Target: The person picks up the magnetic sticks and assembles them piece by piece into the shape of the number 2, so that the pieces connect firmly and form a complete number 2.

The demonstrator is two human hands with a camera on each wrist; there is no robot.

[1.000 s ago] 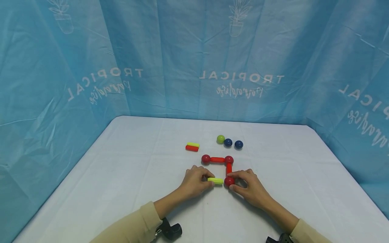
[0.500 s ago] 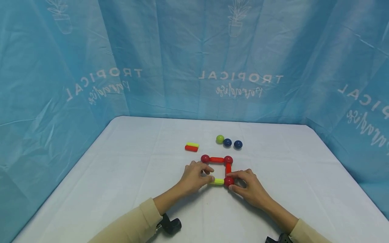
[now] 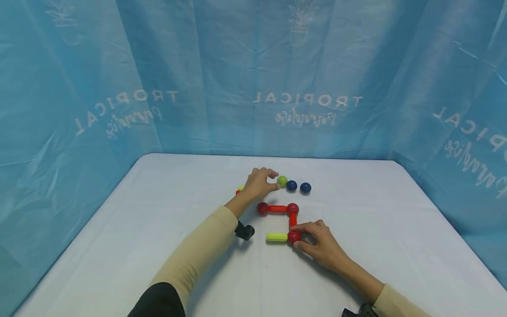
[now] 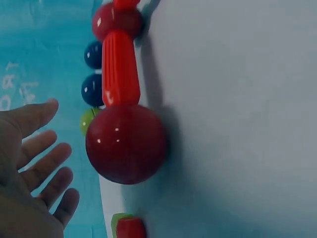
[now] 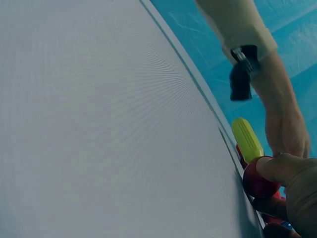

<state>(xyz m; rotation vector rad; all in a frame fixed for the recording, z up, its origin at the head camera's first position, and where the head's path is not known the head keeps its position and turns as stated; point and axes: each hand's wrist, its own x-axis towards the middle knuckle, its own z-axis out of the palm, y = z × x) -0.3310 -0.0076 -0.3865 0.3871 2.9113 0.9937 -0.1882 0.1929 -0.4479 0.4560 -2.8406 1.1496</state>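
My right hand (image 3: 322,248) pinches the near red ball (image 3: 293,237) between thumb and fingers. A yellow-green rod (image 3: 276,237) extends left from this ball, and a red rod (image 3: 292,219) runs from it to the far red ball (image 3: 292,208). Another red rod (image 3: 278,209) joins that one to a third red ball (image 3: 262,208). Across the table my left hand (image 3: 259,182) reaches over to the green ball (image 3: 282,181), thumb and forefinger spread right beside it. The left wrist view shows this hand's fingers (image 4: 49,166) apart and holding nothing.
Two dark blue balls, one (image 3: 291,186) beside the green ball and another (image 3: 305,188) farther right, lie on the white table (image 3: 119,246). Partly hidden behind the left wrist are a loose red rod (image 4: 131,228) and a yellow-green one. A blue curtain (image 3: 222,88) surrounds the table.
My left hand has let go of the yellow-green rod, now against the near red ball, and moved away to the green ball. The right hand keeps its hold on the red ball.
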